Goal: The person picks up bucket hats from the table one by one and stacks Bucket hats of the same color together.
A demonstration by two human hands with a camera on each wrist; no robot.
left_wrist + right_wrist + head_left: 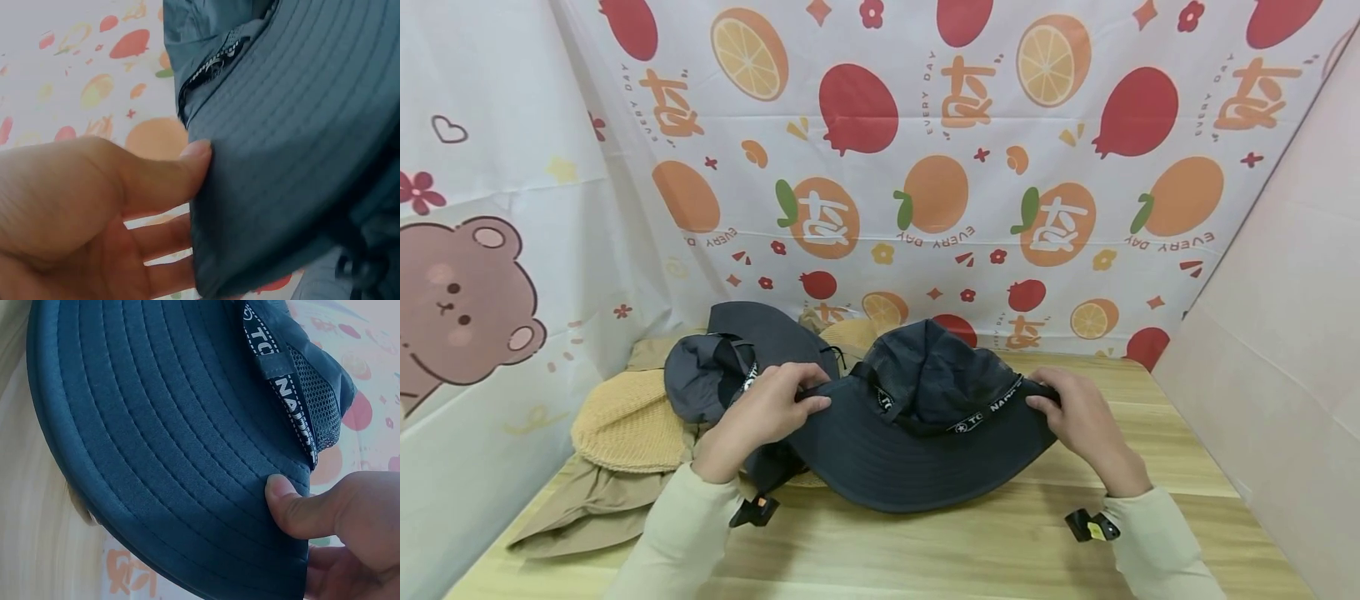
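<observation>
A dark wide-brimmed hat (925,467) is held up over the table, its brim toward the camera and a lettered band round its crown. My left hand (778,404) pinches one side of the brim, thumb on the stitched face of the hat (281,144) and fingers behind. At the opposite side my right hand (1078,417) grips the brim, its thumb pressed on the hat (169,444) in the right wrist view. The fingertips behind the brim are hidden.
Left of the held hat lie another dark hat (760,325), a yellow knitted hat (632,421) and a tan cloth hat (595,508), overlapping on the wooden table (1000,550). A fruit-printed cloth (880,208) hangs behind them.
</observation>
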